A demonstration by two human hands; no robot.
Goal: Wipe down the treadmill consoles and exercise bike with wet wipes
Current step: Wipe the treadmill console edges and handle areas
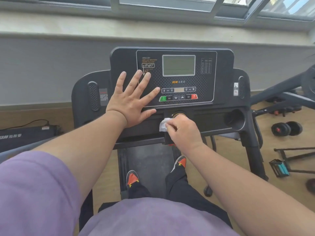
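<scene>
Purple sleeve (34, 184) at 7 o'clock; left hand (131, 99) flat, fingers spread on console (221, 65); right hand (182, 132) pinches limp, bunched wet wipe (163, 125), likely best held by its folds.

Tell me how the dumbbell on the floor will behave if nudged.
The dumbbell lies on its side on round plates, so it probably rolls. Its thick dark plates suggest it is heavy for its size. The bare wooden floor likely offers little resistance.

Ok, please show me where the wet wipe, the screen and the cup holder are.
wet wipe (163, 124), head view, on the white bunched part left of the right hand.
screen (178, 65), head view, on its grey middle.
cup holder (234, 119), head view, on its dark hollow.
</scene>
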